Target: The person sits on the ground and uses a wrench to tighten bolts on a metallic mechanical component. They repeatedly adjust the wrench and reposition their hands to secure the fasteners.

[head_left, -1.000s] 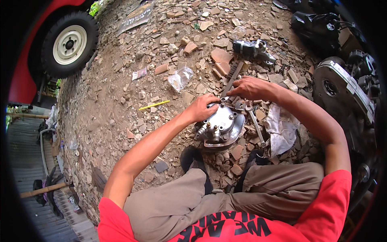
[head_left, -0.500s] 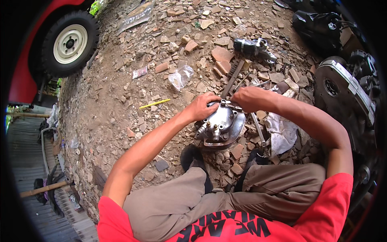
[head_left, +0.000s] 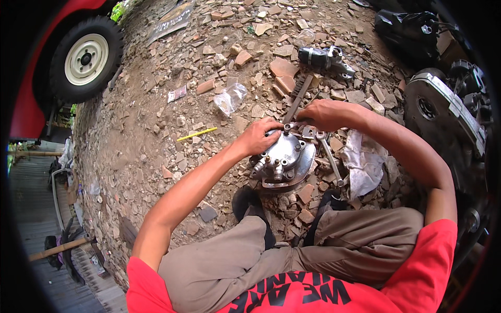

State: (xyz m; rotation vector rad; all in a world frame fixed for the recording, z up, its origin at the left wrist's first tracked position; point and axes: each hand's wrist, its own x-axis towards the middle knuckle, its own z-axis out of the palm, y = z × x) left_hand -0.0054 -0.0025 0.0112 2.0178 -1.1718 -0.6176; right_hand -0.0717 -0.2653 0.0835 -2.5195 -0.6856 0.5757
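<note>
My left hand (head_left: 259,134) grips the upper left side of a round silver metal housing (head_left: 286,154), which has bolts and fittings on top. My right hand (head_left: 324,113) has its fingers curled round what looks like a small wrench (head_left: 293,125) at the housing's top bolt; its fingertips are partly hidden. Just right of the housing lies a long combination wrench (head_left: 332,159), beside a small metal block (head_left: 308,133) and a pale crumpled rag (head_left: 362,169). Beyond the hands lie a dark brush (head_left: 300,91) and a cylindrical starter-like metal part (head_left: 322,59).
Rubble-strewn ground (head_left: 146,156) surrounds me. A red vehicle with a cream-rimmed wheel (head_left: 85,59) stands upper left. An engine (head_left: 441,104) and black bags (head_left: 402,34) line the right. A yellow strip (head_left: 195,133) and plastic bag (head_left: 229,98) lie left of the hands.
My right hand swung down toward me half a second ago and is now back up and away from me. My left hand stays on the housing.
</note>
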